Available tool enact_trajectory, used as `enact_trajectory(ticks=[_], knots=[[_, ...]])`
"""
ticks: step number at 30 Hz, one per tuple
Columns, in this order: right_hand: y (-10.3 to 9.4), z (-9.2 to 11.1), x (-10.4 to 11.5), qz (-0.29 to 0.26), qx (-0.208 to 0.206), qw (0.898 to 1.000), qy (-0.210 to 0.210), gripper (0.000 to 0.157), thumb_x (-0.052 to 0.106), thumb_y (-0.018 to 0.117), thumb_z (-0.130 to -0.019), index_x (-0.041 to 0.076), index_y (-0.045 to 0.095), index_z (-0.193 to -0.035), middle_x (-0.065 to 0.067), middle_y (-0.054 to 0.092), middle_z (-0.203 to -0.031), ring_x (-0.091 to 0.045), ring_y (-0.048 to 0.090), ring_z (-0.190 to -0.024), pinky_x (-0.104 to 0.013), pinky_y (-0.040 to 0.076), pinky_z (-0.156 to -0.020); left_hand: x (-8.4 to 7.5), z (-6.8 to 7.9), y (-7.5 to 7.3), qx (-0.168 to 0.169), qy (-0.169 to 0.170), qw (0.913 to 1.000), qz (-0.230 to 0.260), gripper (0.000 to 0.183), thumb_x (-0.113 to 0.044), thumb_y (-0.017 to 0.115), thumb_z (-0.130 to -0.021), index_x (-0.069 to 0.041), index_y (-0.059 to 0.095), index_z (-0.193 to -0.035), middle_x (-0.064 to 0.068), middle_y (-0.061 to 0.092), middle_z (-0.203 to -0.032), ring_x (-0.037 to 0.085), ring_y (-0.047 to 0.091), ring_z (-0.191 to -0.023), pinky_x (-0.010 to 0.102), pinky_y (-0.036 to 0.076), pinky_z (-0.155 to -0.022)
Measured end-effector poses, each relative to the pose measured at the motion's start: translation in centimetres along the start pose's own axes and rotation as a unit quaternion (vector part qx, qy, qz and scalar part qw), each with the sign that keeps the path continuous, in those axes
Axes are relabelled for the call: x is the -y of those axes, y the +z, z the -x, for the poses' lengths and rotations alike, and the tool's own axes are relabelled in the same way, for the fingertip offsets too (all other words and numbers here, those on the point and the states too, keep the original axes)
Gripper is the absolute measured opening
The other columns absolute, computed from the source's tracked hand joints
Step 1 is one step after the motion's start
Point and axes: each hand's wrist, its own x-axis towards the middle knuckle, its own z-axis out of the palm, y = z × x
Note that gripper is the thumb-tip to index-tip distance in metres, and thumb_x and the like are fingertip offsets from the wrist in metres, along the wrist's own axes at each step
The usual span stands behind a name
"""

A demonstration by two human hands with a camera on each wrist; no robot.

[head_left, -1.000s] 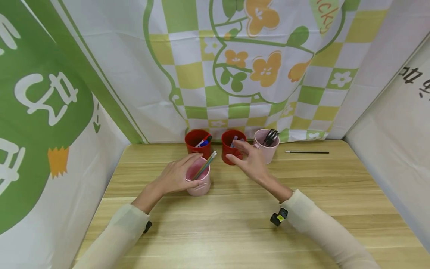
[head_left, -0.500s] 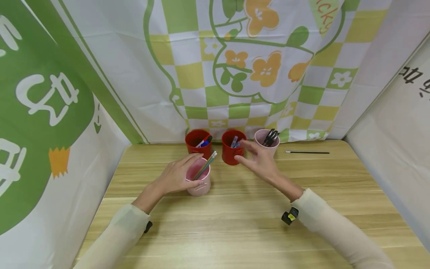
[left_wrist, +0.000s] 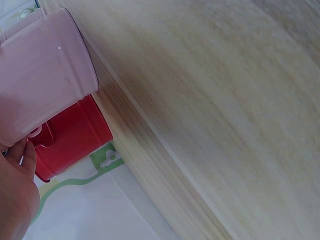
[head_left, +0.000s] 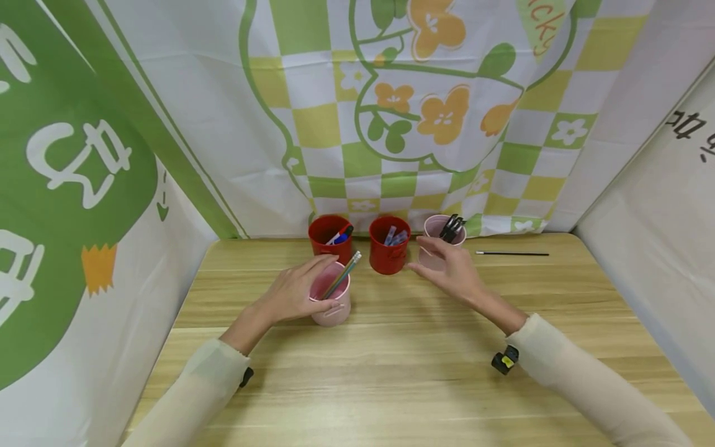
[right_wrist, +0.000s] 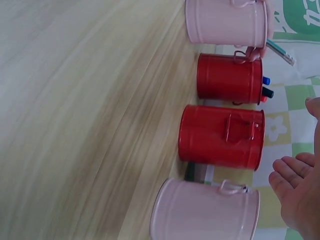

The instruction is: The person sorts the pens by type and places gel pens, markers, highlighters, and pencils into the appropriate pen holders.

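Note:
My left hand [head_left: 290,290] grips a pink bucket [head_left: 331,313] with pencils [head_left: 342,276] leaning in it, thumb in front and fingers along the far rim. In the left wrist view this pink bucket [left_wrist: 47,75] overlaps a red one [left_wrist: 75,132]. My right hand [head_left: 454,273] holds nothing; its fingers and thumb are spread in front of the second pink bucket [head_left: 432,257], which has black pens [head_left: 451,228] in it. The right wrist view has this right hand [right_wrist: 300,187] beside the bucket rims.
Behind the held bucket stands a red bucket [head_left: 321,249] with markers [head_left: 341,234]. Another red bucket [head_left: 385,261], in the middle, contains small pale blue items [head_left: 393,237]. A thin black pencil [head_left: 511,253] lies on the wooden table [head_left: 391,385] at the right. A printed cloth [head_left: 363,149] hangs behind.
My right hand has moved right, from over the middle red bucket to in front of the pink bucket with black pens. The left hand keeps its grip in the same place.

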Motion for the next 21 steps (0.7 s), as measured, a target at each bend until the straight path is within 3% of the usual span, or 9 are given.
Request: enact_trajectory(ticks=[15, 18, 21], knots=[[-3.1, 1.7, -2.2, 0.026, -0.012, 0.997, -0.073, 0.052, 0.002, 0.089, -0.082, -0.006, 0.07, -0.13, -0.022, 0.074, -0.125, -0.041, 0.073, -0.113, -0.052, 0.059, -0.092, 0.0, -0.1, 0.0, 0.001, 0.005, 1.0, 0.0, 0.091, -0.058, 0.079, -0.085, -0.016, 0.048, -0.159, 0.004, 0.053, -0.159, 0.034, 0.064, -0.13, 0.058, 0.056, -0.097], [-3.8, 2.0, -2.6, 0.024, -0.015, 0.997, -0.073, 0.051, 0.001, 0.089, -0.082, -0.006, 0.07, -0.129, -0.021, 0.075, -0.125, -0.041, 0.073, -0.113, -0.045, 0.059, -0.094, 0.0, -0.1, 0.0, 0.003, 0.004, 1.0, 0.0, 0.092, -0.058, 0.079, -0.085, -0.016, 0.048, -0.16, 0.005, 0.052, -0.159, 0.034, 0.064, -0.131, 0.059, 0.056, -0.097], [-4.4, 2.3, -3.2, 0.034, -0.018, 0.997, -0.071, 0.051, 0.001, 0.089, -0.082, -0.006, 0.07, -0.129, -0.02, 0.075, -0.126, -0.04, 0.072, -0.115, -0.028, 0.055, -0.101, 0.0, 0.0, -0.1, 0.002, 0.003, 1.0, 0.0, 0.092, -0.058, 0.079, -0.084, -0.016, 0.047, -0.16, 0.005, 0.052, -0.159, 0.035, 0.064, -0.131, 0.059, 0.056, -0.097]])
